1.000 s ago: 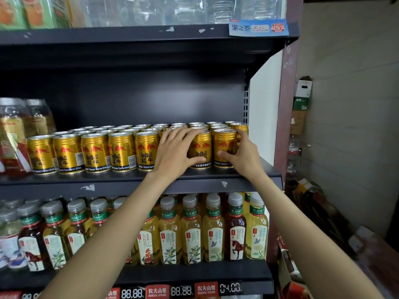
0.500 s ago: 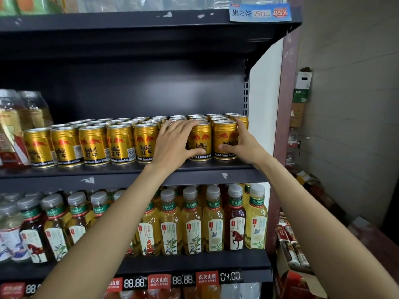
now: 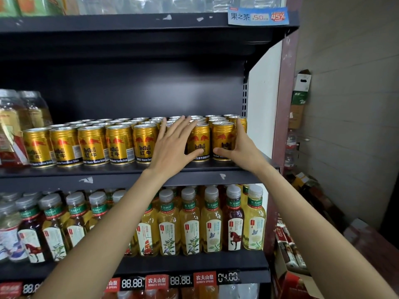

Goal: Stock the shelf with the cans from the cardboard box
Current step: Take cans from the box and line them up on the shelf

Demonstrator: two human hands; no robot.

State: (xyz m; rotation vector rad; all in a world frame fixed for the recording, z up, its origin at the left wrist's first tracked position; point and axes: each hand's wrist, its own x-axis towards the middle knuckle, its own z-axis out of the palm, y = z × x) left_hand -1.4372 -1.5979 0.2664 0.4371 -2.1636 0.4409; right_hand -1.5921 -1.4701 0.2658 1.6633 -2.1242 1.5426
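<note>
Several rows of gold Red Bull cans (image 3: 91, 145) stand on the middle black shelf (image 3: 112, 179), filling it from the left bottles to the right wall. My left hand (image 3: 172, 145) lies flat against the front row with fingers spread, its thumb touching a front can (image 3: 199, 141); a can behind the palm is hidden. My right hand (image 3: 240, 148) cups the rightmost front can (image 3: 223, 137), thumb on its front and fingers along its right side.
Tea bottles (image 3: 212, 223) fill the shelf below, above a strip of price tags (image 3: 181, 280). Large bottles (image 3: 13, 128) stand left of the cans. An open carton (image 3: 290, 277) of red packs sits on the floor at the right, beside stacked boxes (image 3: 301, 98) against the wall.
My left hand's fingers have uncurled from over a front can and now lie spread flat. My right hand stays at the rightmost can. The view has shifted slightly upward.
</note>
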